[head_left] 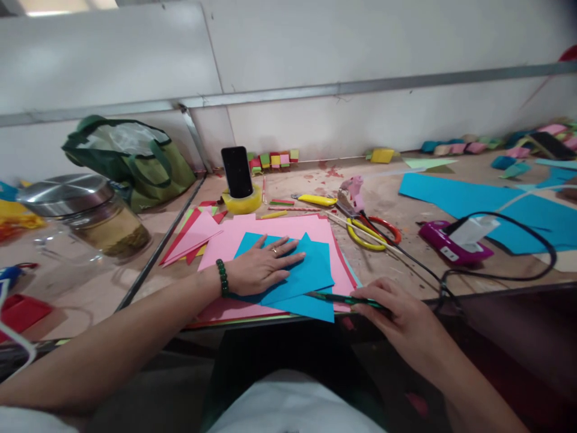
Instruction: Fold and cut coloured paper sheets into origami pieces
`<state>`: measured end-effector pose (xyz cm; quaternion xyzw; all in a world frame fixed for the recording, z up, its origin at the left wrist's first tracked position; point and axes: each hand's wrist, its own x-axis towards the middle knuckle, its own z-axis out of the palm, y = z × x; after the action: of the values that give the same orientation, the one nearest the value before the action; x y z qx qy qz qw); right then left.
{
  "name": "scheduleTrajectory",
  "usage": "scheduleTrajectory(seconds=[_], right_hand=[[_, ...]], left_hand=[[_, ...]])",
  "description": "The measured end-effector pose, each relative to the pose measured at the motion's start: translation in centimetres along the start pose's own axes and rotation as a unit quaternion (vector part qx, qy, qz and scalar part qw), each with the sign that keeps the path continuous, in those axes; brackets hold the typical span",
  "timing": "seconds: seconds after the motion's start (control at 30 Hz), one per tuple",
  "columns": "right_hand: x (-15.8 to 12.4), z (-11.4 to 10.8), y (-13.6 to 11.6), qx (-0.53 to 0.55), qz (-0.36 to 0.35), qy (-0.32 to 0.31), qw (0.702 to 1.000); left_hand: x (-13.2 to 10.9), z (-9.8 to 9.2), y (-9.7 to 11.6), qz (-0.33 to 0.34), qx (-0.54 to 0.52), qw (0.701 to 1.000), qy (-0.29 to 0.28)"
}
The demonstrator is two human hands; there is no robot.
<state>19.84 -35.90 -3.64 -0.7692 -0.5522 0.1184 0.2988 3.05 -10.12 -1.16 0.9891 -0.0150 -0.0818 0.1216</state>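
My left hand (pixel 260 269) lies flat with fingers spread, pressing blue paper (pixel 311 264) down onto a stack of pink sheets (pixel 220 243). My right hand (pixel 396 310) is closed around a slim green-and-black knife (pixel 336 297) at the stack's near right. Its narrow tip lies at the blue paper's lower edge, between the upper layer and a blue flap (pixel 311 308) beneath. Whether the tip is cutting cannot be made out. Red and pale green sheets show under the pink ones.
Scissors (pixel 367 234), a yellow box cutter (pixel 318 199) and a pink glue gun (pixel 354 192) lie behind the stack. A phone (pixel 237 172) stands in a tape roll (pixel 243 201). Left are a glass jug (pixel 108 222) and bag (pixel 157 162); right, a purple power strip (pixel 451 243) with cables.
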Motion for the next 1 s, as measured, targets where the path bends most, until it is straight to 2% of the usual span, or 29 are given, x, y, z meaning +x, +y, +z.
scheduleTrajectory(seconds=[0.27, 0.47, 0.83, 1.0], right_hand=[[1.0, 0.4, -0.5, 0.030, -0.021, -0.022, 0.999], [0.9, 0.4, -0.4, 0.057, -0.021, -0.035, 0.998], [1.2, 1.1, -1.5, 0.021, -0.048, -0.023, 0.998], [1.7, 1.1, -2.1, 0.017, -0.050, -0.053, 0.997]], left_hand=[[0.0, 1.1, -0.6, 0.014, 0.008, 1.000, 0.006], [0.1, 1.2, -0.7, 0.012, 0.008, 1.000, 0.012], [0.0, 1.1, -0.5, 0.011, 0.023, 1.000, 0.011], [0.0, 0.8, -0.2, 0.007, 0.020, 1.000, 0.006]])
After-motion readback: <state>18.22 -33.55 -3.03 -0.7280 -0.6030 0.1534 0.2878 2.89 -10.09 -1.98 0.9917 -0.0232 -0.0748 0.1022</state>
